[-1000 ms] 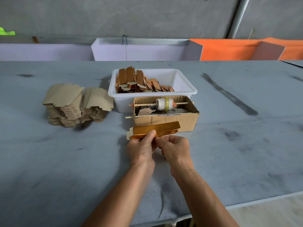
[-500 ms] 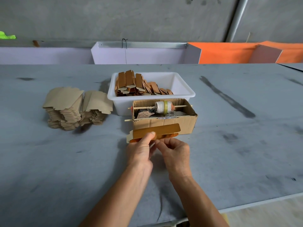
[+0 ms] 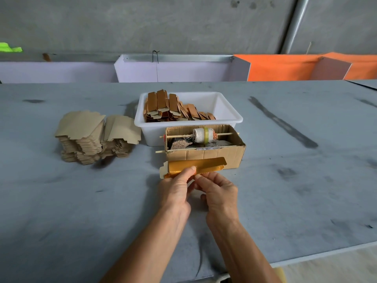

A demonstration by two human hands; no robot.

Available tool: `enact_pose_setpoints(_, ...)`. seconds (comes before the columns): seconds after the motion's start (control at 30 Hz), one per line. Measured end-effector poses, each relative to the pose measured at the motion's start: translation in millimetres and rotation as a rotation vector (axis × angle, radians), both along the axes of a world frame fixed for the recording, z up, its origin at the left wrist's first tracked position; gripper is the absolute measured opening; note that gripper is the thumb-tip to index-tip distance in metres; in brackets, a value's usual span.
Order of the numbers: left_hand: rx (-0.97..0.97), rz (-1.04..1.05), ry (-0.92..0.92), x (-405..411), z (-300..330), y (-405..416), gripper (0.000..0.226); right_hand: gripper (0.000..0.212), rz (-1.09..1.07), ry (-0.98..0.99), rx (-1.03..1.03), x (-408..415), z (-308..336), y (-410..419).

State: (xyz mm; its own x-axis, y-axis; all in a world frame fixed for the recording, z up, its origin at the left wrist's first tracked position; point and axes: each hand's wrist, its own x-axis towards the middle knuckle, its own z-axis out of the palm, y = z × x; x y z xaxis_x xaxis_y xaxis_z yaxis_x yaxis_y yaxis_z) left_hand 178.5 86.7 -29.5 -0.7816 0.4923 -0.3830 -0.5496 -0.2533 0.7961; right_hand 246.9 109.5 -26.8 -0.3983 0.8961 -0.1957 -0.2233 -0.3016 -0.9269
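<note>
A glossy gold-foil card blank (image 3: 195, 166), long and flat with notched ends. The left hand (image 3: 176, 190) pinches its lower edge; the right hand (image 3: 219, 193), fingers curled, grips the same edge alongside.

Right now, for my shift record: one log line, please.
left hand: pinches gold card | right hand: pinches gold card | behind: cardboard box

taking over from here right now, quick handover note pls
Left hand: pinches the gold card blank near its middle, thumb on top.
Right hand: pinches the blank's near edge beside the left thumb.
The blank is held just in front of the cardboard box, which carries a spool on a stick.
Done: folded pieces piled in the white tub.
Left: probably finish this blank, add it to the tub, then work through the stack of flat blanks to the left.
</note>
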Motion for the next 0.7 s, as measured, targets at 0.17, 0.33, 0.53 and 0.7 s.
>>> enact_pose_setpoints(0.17, 0.015, -0.032, -0.005, -1.9, -0.7, -0.8, 0.018, 0.021, 0.014, -0.005, -0.091, 0.0, 5.6, 3.9)
enact_pose_setpoints(0.33, 0.002, -0.091, -0.021, -3.9, -3.8, -2.6, 0.011, 0.023, 0.062, -0.025, -0.18, 2.1, 9.0, 9.3)
enact_pose_setpoints(0.53, -0.024, -0.106, -0.04, -0.6, -3.1, 1.5, 0.01, 0.028, -0.011, 0.06, -0.319, -6.9, 9.2, 7.3)
enact_pose_setpoints(0.7, -0.007, -0.149, -0.055, -2.2, -2.5, 1.7, 0.011, 0.021, -0.055, 0.079, -0.354, -10.6, 8.0, 10.3)
